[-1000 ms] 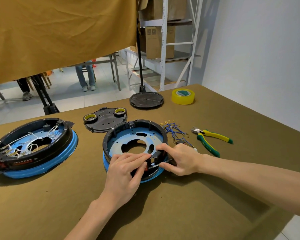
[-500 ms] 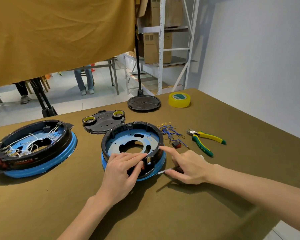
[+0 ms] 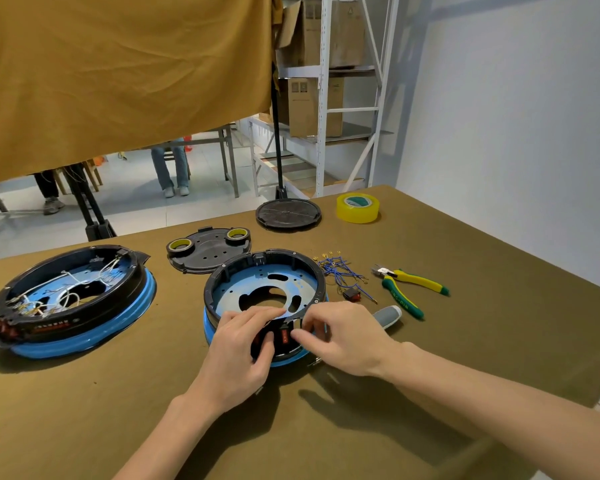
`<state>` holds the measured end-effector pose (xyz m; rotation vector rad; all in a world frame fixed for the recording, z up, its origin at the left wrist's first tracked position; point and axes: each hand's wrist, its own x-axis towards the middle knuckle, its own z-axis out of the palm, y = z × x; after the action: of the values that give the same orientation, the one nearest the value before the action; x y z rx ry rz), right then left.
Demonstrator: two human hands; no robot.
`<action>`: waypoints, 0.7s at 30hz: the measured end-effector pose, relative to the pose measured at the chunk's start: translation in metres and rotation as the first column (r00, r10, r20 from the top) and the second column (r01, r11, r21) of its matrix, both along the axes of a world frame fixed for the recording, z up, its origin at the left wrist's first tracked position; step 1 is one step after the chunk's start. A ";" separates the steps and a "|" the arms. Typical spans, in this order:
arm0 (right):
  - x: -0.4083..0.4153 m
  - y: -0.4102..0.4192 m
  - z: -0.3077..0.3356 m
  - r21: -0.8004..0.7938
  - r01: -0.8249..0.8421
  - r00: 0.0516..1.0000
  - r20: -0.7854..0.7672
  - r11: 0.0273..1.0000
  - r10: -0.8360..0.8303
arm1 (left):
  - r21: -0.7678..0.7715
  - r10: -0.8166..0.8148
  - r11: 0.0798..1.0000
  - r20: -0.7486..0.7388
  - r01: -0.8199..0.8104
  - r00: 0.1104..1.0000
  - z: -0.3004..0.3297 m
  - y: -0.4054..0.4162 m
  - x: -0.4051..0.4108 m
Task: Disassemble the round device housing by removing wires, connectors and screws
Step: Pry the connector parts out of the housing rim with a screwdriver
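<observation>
1. The left hand (image 3: pixel 238 344) grips the near rim of the round housing (image 3: pixel 264 295), fingers curled over it; brace firmly.
2. The right hand (image 3: pixel 340 336), just beside it, pinches at the red switches (image 3: pixel 284 336) below its fingertips; squeeze the clips, push evenly.

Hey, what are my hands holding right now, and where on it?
Both hands, left and right, grip the middle round housing at its near rim, fingers around the red switches. The exact pinch is hidden.
</observation>
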<state>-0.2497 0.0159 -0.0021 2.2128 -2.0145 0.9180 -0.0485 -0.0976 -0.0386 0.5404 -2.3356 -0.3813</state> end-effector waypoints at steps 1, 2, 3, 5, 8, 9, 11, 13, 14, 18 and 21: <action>0.008 -0.003 0.000 0.011 0.023 0.999 -0.028 1.000 -0.023 | 0.001 -0.006 1.000 0.000 0.006 1.000 0.000 0.000 0.000; 0.016 -0.007 0.000 0.013 0.049 0.997 -0.063 0.999 -0.049 | 0.002 -0.010 1.000 -0.001 0.010 1.000 -0.001 0.000 0.001; 0.022 -0.010 0.000 0.011 0.073 0.993 -0.091 0.997 -0.072 | 0.002 -0.013 1.000 0.000 0.013 1.000 -0.001 -0.001 0.002; 0.026 -0.014 0.001 0.024 0.105 0.989 -0.107 0.994 -0.102 | 0.006 -0.026 1.000 0.003 0.026 1.000 0.000 -0.002 0.004; 0.026 -0.014 0.003 0.058 0.115 0.989 -0.097 0.992 -0.109 | 0.022 -0.045 0.999 -0.002 0.045 0.999 0.002 -0.004 0.005; 0.028 -0.015 0.004 0.057 0.114 0.988 -0.112 0.992 -0.107 | 0.021 -0.050 0.999 -0.004 0.050 0.999 0.002 -0.004 0.005; 0.034 -0.016 0.005 0.048 0.100 0.987 -0.128 0.994 -0.093 | 0.010 -0.052 0.999 -0.010 0.052 0.999 0.003 -0.004 0.003; 0.039 -0.015 0.004 0.047 0.065 0.996 -0.062 0.997 -0.062 | 0.008 -0.041 0.999 -0.010 0.041 0.999 0.001 -0.004 0.003; 0.040 -0.013 0.003 0.035 0.046 0.999 -0.030 0.998 -0.044 | 0.010 -0.035 0.999 -0.008 0.036 0.999 0.000 -0.005 0.003; 0.036 0.006 0.002 -0.059 -0.021 1.000 0.008 0.998 0.022 | 0.001 -0.018 1.000 -0.004 0.018 1.000 -0.002 -0.005 0.002; 0.008 0.012 0.008 -0.190 0.061 0.996 0.073 0.980 -0.048 | -0.001 -0.001 1.000 -0.017 0.001 1.000 -0.004 -0.004 0.000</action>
<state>-0.2422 0.0277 0.0056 2.0422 -1.9107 1.1438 -0.0483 -0.1012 -0.0424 0.5340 -2.3201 -0.3839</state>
